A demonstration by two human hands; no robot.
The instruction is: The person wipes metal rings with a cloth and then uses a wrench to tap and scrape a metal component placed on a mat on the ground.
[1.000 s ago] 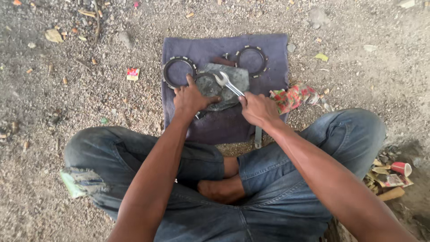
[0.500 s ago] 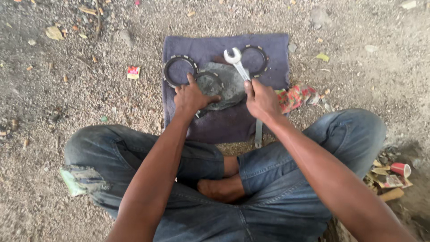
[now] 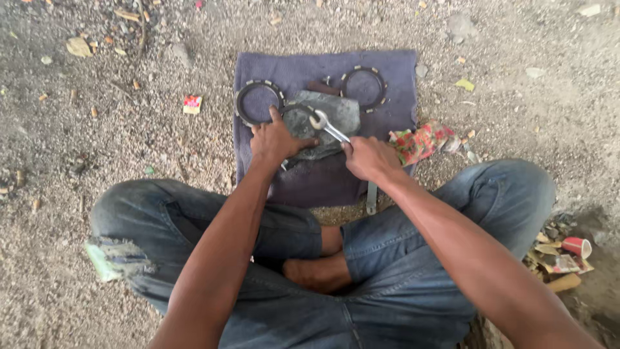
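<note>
A grey metal cover part (image 3: pixel 329 121) lies on a purple cloth (image 3: pixel 310 74) spread on gravel. My left hand (image 3: pixel 276 139) presses flat on the part's left side, fingers spread. In my right hand (image 3: pixel 369 158) is a silver open-end wrench (image 3: pixel 327 126), gripped by its handle, with its jaw resting on the middle of the part. Two dark toothed rings lie on the cloth: one (image 3: pixel 258 101) just beyond my left hand, the other (image 3: pixel 363 86) at the far right.
My crossed legs in jeans (image 3: pixel 400 291) fill the near ground. A second flat tool (image 3: pixel 371 197) lies at the cloth's near edge. A red patterned wrapper (image 3: pixel 420 141) sits right of the cloth. Litter and a red cup (image 3: pixel 577 247) lie at right.
The wrench head swung from pointing up over the far ring back down onto the grey part. My right hand shifted slightly toward me. The left hand stayed pressed on the part.
</note>
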